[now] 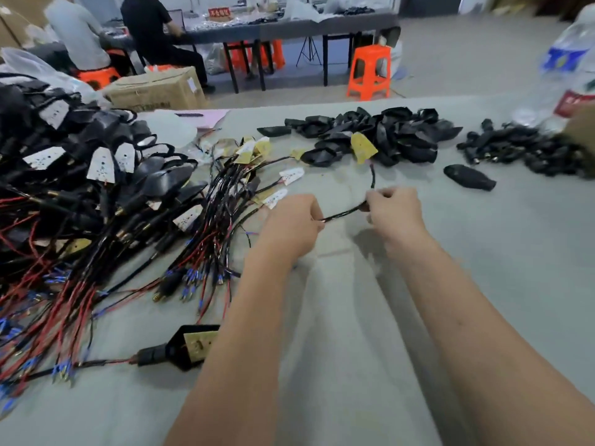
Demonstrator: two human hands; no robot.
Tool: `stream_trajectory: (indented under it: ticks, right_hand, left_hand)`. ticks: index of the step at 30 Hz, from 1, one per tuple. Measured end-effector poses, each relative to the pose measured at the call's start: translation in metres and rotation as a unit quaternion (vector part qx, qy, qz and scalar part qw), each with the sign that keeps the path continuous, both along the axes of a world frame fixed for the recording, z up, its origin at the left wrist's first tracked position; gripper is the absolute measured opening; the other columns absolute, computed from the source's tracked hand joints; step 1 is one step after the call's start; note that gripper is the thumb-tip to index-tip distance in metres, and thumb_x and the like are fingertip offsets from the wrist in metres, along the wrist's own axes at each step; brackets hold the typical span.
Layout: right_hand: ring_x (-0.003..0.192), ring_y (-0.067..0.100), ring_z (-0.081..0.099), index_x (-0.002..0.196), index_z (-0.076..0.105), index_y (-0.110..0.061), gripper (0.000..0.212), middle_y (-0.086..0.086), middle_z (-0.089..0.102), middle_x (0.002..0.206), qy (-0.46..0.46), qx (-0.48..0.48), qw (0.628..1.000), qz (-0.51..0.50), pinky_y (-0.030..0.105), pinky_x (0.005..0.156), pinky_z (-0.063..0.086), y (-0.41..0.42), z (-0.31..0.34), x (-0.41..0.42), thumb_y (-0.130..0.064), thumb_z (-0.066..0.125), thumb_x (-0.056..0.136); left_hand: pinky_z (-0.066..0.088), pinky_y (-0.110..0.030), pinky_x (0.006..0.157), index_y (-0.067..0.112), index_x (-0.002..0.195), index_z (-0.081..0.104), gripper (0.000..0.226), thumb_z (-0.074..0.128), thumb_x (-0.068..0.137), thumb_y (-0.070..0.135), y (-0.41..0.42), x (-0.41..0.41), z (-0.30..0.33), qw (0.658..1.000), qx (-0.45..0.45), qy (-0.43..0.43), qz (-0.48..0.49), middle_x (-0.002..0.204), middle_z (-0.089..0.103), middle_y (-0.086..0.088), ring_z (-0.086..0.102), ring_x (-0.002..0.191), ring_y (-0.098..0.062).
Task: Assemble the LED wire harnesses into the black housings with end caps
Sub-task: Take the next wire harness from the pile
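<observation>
My left hand (291, 225) pinches one end of a black sleeved wire harness (344, 214) above the grey table. My right hand (393, 211) pinches the same wire further along. From there the wire curves up to a yellow LED board (363, 147) that lies against the heap of black housings (380, 133). One black housing (469, 177) lies alone to the right of my hands. A pile of small black end caps (521, 149) sits at the far right. Loose harnesses with red and black wires (206, 220) are spread left of my hands.
A big heap of assembled units (70, 175) fills the left side. One assembled housing with its cap (180, 349) lies near the front, by my left forearm. A water bottle (570, 69) stands far right. Behind the table are orange stools (370, 72), a cardboard box (157, 88) and two seated people.
</observation>
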State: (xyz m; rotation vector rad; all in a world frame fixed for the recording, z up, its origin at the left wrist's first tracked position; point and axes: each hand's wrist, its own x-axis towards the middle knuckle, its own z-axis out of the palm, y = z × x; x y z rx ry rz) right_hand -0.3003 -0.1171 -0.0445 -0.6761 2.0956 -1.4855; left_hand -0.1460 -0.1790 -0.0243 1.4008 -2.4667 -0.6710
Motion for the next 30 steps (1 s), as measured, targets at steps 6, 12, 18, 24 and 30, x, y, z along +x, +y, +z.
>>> stream_trajectory:
  ticks: [6,12,18,24,30]
  right_hand:
    - [0.049,0.012,0.050,0.090,0.054,-0.008,0.017,0.010,0.063,0.076,-0.256,-0.296,0.912,-0.125,0.022,0.042,0.035,0.053,0.008,-0.076,-0.015,0.054,0.106]
    - [0.058,0.009,0.053,0.096,0.070,-0.012,0.016,0.000,0.071,0.082,-0.190,-0.232,0.951,0.076,0.019,0.045,0.040,0.091,-0.003,-0.111,-0.020,0.060,0.104]
    - [0.048,0.010,0.046,0.092,0.061,-0.014,0.024,-0.001,0.066,0.060,-0.192,-0.280,0.933,-0.121,0.020,0.041,0.033,0.111,-0.014,-0.139,-0.019,0.046,0.110]
    - [0.037,0.013,0.039,0.093,0.050,-0.018,0.024,0.005,0.062,0.054,-0.190,-0.308,0.913,-0.189,0.017,0.039,0.025,0.111,-0.016,-0.145,-0.025,0.035,0.111]
    - [0.041,0.009,0.047,0.095,0.053,-0.011,0.010,0.003,0.063,0.058,-0.210,-0.307,0.916,-0.153,0.020,0.038,0.031,0.112,-0.017,-0.147,-0.012,0.056,0.105]
  left_hand:
    - [0.044,-0.037,0.072,0.013,0.081,0.066,0.035,0.051,0.104,0.034,0.035,-0.065,-0.008,0.993,-0.031,0.111,-0.017,0.081,0.065,-0.002,0.060,0.087,-0.028]
    - [0.048,-0.048,0.085,0.011,0.087,0.069,0.038,0.044,0.107,0.031,0.090,-0.150,-0.015,0.977,-0.010,0.179,-0.118,0.092,0.073,-0.009,0.064,0.093,-0.032]
    - [0.043,-0.044,0.100,0.012,0.107,0.070,0.025,0.047,0.097,0.013,0.079,-0.214,-0.022,0.968,-0.010,0.239,-0.071,0.113,0.069,-0.008,0.058,0.109,-0.027]
    - [0.020,-0.041,0.123,0.023,0.155,0.038,0.062,0.054,0.095,0.014,0.045,-0.278,-0.036,0.954,-0.155,-0.015,-0.256,0.164,0.027,-0.006,0.020,0.149,-0.033]
    - [0.043,-0.046,0.100,0.016,0.109,0.061,0.031,0.066,0.092,0.041,0.041,-0.279,-0.043,0.966,-0.168,0.017,-0.198,0.130,0.048,-0.006,0.042,0.118,-0.033]
